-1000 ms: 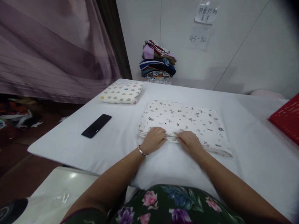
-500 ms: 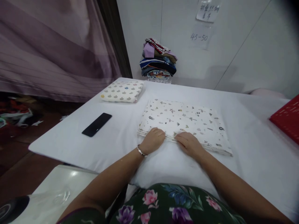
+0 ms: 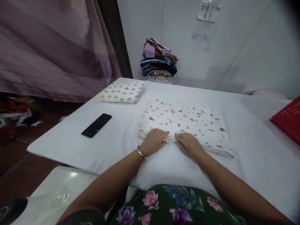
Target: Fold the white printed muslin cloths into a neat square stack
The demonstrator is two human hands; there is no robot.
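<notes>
A folded white cloth with small printed figures (image 3: 185, 123) lies flat on the white table (image 3: 117, 140) in front of me. My left hand (image 3: 153, 141), a bracelet on its wrist, rests on the cloth's near edge with its fingers stretched out along the fold. My right hand (image 3: 190, 144) lies beside it on the same edge, fingers curled onto the layers. The two hands almost touch at the middle of the edge.
A black phone (image 3: 96, 125) lies at the left. Behind it sits a second folded patterned cloth (image 3: 123, 92). A stack of folded coloured clothes (image 3: 158, 62) stands against the wall. A red box (image 3: 287, 120) is at the right edge. A white surface (image 3: 58, 190) sits lower left.
My left hand's fingers have uncurled and now lie flatter on the cloth's edge. My right hand has barely shifted. The cloth has stayed in place.
</notes>
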